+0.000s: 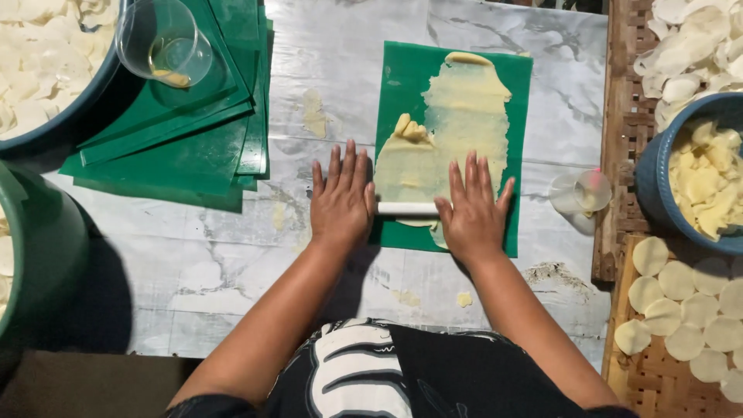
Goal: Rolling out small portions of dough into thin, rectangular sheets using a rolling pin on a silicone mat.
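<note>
A thin sheet of pale yellow dough (457,124) lies spread on a green plastic mat (402,85) in the middle of the marble-patterned table. A white rolling pin (407,208) lies across the near end of the dough. My left hand (341,197) presses flat on the pin's left end, fingers spread. My right hand (472,209) presses flat on its right end, fingers spread too. A small lump of dough (410,129) sits on the sheet just beyond my left hand.
A stack of green mats (193,131) with a clear cup (162,42) lies at the left. Bowls of pale slices (46,54) stand far left. Right: a small clear cup (580,192), a blue bowl of dough pieces (700,182), round discs (681,310) on woven trays.
</note>
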